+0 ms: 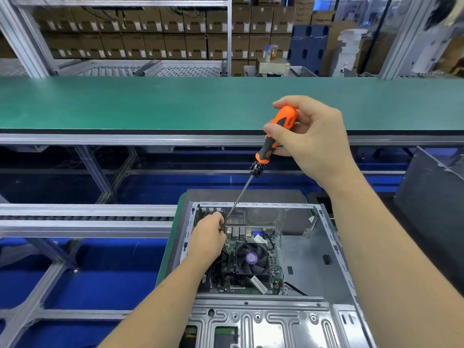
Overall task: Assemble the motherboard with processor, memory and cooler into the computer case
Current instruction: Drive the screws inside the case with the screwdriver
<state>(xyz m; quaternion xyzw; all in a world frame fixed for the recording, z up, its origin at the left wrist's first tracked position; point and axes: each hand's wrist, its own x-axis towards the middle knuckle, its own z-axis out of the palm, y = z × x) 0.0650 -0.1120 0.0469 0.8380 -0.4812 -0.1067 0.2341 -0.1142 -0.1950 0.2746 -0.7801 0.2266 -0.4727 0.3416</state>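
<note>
Gripping the orange screwdriver (273, 136) handle high in the right hand (311, 144), shaft slanting down-left toward the motherboard (251, 267) seated in the computer case (308, 247). Pinching the shaft near its hidden tip with the left hand (208, 237), nearer the board's far-left corner.

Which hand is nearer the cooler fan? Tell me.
Left. The left hand sits inside the case, just left of the fan, at the screwdriver's shaft. The right hand is high above, gripping the screwdriver handle.
</note>
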